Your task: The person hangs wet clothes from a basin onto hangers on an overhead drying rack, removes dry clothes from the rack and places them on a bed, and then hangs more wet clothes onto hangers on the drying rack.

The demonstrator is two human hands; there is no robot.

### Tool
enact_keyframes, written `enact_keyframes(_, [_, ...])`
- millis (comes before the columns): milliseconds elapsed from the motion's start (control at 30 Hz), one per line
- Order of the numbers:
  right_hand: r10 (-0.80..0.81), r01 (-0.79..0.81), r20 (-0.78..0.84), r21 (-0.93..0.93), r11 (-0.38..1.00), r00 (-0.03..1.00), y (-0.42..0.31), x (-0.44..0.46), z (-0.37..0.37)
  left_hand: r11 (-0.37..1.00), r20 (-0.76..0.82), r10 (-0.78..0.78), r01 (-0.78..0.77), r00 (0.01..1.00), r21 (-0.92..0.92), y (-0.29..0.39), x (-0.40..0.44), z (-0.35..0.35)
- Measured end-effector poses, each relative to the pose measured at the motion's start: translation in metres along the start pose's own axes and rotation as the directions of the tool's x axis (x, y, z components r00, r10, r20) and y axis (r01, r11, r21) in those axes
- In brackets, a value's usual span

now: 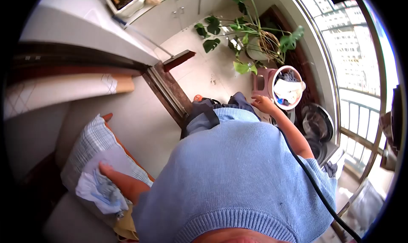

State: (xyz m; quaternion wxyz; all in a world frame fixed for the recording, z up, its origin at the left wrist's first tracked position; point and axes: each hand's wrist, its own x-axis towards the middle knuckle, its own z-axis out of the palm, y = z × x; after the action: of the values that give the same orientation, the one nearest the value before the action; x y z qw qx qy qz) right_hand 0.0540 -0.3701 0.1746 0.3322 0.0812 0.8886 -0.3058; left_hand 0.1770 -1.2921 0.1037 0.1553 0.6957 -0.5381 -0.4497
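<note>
Touching a white and blue cloth with the left hand, over a striped cushion; cannot tell how tightly. Holding the right hand near a pink tub of clothes, with empty-looking, loosely curled fingers.

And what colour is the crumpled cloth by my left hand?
The cloth is white and pale blue in the head view.

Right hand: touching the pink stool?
Cannot tell. In the head view the right hand and pink stool meet in outline; no contact or gap shows plainly.
</note>
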Motion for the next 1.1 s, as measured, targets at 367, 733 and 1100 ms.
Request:
enact_keyframes(367, [0.310, -0.272, -0.116, 0.265, 0.925, 0.944, 0.086, -0.124, 0.050, 0.854, 0.847, -0.105, -0.389, 0.522, 0.346, -0.078, -0.274, 0.267])
enact_keyframes(733, [0.561, -0.300, -0.255, 0.637, 0.710, 0.788, 0.226, -0.260, 0.179, 0.493, 0.939, -0.207, -0.800, 0.273, 0.342, -0.138, -0.453, 0.275])
enact_keyframes(1100, [0.853, -0.220, -0.193, 0.917, 0.332, 0.485, 0.263, -0.357, 0.335, 0.116, 0.882, -0.457, -0.991, -0.112, -0.065, -0.243, -0.661, 0.365])
